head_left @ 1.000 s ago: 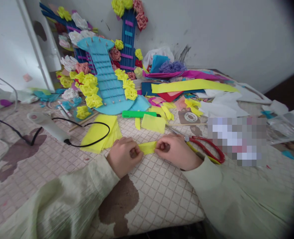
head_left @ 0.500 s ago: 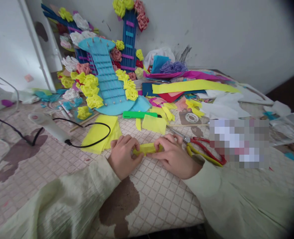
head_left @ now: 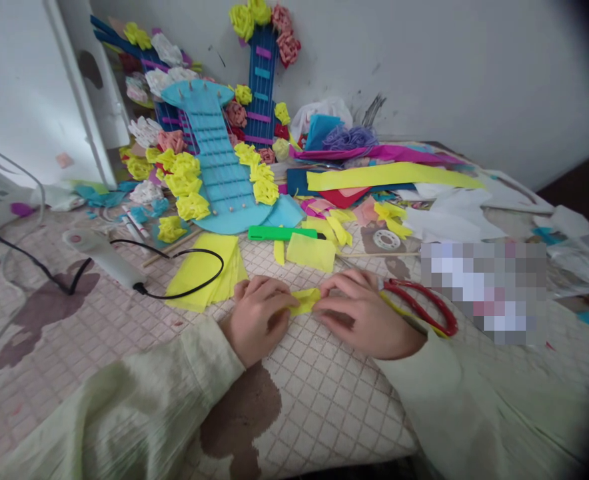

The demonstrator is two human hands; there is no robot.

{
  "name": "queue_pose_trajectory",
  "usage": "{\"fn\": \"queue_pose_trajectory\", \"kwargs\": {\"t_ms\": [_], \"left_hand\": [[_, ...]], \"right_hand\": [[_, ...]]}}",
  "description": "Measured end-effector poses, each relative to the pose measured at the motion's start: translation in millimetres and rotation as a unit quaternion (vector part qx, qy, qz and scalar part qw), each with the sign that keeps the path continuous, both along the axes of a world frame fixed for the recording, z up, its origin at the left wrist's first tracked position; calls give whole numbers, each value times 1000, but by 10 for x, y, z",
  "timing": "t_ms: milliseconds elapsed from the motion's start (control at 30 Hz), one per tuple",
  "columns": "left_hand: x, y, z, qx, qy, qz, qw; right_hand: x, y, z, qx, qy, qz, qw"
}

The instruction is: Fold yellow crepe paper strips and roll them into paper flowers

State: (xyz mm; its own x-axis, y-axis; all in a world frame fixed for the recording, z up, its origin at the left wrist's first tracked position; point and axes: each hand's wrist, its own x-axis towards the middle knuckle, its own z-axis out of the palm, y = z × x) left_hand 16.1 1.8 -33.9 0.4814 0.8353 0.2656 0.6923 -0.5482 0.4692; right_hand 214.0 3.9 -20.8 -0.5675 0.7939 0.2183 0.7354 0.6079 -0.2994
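Note:
Between my hands, low over the checked cloth, is a small folded strip of yellow crepe paper [head_left: 305,301]. My left hand [head_left: 260,319] pinches its left end with thumb and fingers. At its right end, my right hand [head_left: 362,313] pinches it in the same way. A fanned stack of yellow paper sheets [head_left: 202,273] lies just beyond my left hand, with a black cord looped over it. Past the strip lie a single yellow paper sheet [head_left: 310,252] and a green utility knife [head_left: 282,233]. Red-handled scissors [head_left: 422,303] are partly hidden behind my right hand.
A white glue gun [head_left: 102,257] with its black cord lies at left. Blue paper guitars [head_left: 214,160] with paper flowers stand against the wall. Coloured paper strips [head_left: 389,177], purple yarn [head_left: 349,137] and a tape roll [head_left: 387,239] lie at the back right.
Both hands have shifted slightly right. They are closer together on the strip, and less of it shows between them. The whole view has also shifted a little.

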Motion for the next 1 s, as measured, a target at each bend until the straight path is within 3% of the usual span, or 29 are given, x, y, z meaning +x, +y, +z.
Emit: {"fn": "queue_pose_trajectory", "kwargs": {"t_ms": [233, 600, 833, 1000], "left_hand": [[2, 9, 3, 3, -15, -1, 1000], [-1, 43, 10, -4, -20, -2, 1000], [-9, 66, 1, 10, -19, 43, 999], [-8, 81, -12, 20, -10, 43, 999]], "right_hand": [[-23, 78, -100, 37, 27, 45, 998], [-97, 137, -63, 12, 46, 1, 999], [-131, 164, -100, -16, 52, -35, 998], [-128, 166, -109, -25, 54, -64, 996]]}}
